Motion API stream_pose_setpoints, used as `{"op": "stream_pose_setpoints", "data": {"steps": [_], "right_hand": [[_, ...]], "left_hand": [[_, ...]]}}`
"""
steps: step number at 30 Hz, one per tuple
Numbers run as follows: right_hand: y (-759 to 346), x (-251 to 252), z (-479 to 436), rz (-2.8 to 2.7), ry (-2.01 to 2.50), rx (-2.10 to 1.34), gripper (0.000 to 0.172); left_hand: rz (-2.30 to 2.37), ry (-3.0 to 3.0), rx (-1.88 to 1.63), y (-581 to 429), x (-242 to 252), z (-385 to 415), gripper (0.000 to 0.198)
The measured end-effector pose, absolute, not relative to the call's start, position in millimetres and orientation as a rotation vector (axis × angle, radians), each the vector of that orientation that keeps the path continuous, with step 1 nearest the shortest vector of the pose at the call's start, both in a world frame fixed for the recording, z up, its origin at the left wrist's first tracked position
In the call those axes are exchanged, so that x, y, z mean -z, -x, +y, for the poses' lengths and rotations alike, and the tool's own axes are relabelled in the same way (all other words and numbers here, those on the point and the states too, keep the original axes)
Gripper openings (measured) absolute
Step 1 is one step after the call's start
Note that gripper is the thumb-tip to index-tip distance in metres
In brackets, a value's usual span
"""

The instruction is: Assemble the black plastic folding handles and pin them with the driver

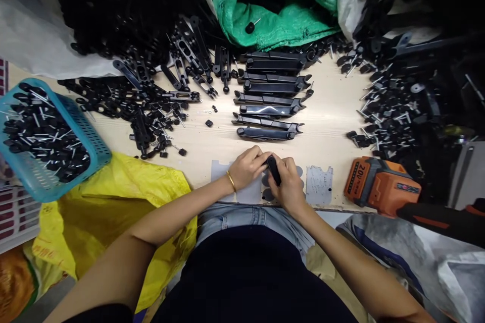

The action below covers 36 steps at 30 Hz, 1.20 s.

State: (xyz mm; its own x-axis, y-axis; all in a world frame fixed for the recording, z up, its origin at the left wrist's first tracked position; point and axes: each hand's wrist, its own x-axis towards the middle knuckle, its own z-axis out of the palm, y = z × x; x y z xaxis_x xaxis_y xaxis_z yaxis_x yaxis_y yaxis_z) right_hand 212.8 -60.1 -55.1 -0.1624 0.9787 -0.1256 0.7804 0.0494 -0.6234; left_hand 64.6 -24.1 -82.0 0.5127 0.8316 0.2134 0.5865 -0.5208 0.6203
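Black part [273,169]: centre, at near table [333,121] edge.
Left hand [246,165]: fingertips pinching its far end.
Right hand [290,186]: wrapped round it.
Clearance: bare strip just beyond; stacked handles [269,106] farther; drill [381,186] right.

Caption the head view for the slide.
At the table, left hand and right hand pinch a black part, black handles lined up beyond.

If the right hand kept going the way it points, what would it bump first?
Most likely the left hand: the right hand points up and left in the picture, and both hands grip one small black part, fingers almost touching.
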Motion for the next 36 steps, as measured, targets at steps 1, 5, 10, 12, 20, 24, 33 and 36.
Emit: {"op": "stream_pose_setpoints", "data": {"steps": [1,5,10,12,20,24,33,36], "right_hand": [[-213.3,55.5,-60.5,-2.003,1.762,-0.822,0.049],[-215.3,57.2,-59.7,-2.009,1.708,-0.795,0.052],[-210.9,55.3,-60.4,-2.012,1.749,-0.825,0.051],[-209.6,50.1,-62.0,-1.994,1.804,-0.86,0.052],[-291.1,24.5,34.6,-1.599,1.945,-0.655,0.025],[-344.1,21.4,142.4,-1.499,2.378,-0.089,0.043],[-362.8,-10.7,177.6,-1.694,2.445,0.231,0.051],[-333.4,-22.6,104.4,-1.869,2.217,0.253,0.061]], "left_hand": [[1.154,-2.278,-0.694,-64.6,82.4,-24.3,0.029],[1.293,-2.202,-0.726,-66.1,83.5,-28.7,0.031],[1.218,-2.127,-0.672,-66.2,81.6,-25.4,0.028],[1.218,-2.105,-0.686,-65.9,78.9,-24.1,0.027],[1.432,-2.161,-0.692,-52.5,74.6,-35.9,0.024],[1.461,-2.197,-0.704,-51.2,78.1,-39.2,0.025],[1.48,-2.203,-0.699,-51.8,79.9,-39.7,0.028],[1.544,-2.162,-0.662,-53.1,78.2,-39.3,0.028]]}}
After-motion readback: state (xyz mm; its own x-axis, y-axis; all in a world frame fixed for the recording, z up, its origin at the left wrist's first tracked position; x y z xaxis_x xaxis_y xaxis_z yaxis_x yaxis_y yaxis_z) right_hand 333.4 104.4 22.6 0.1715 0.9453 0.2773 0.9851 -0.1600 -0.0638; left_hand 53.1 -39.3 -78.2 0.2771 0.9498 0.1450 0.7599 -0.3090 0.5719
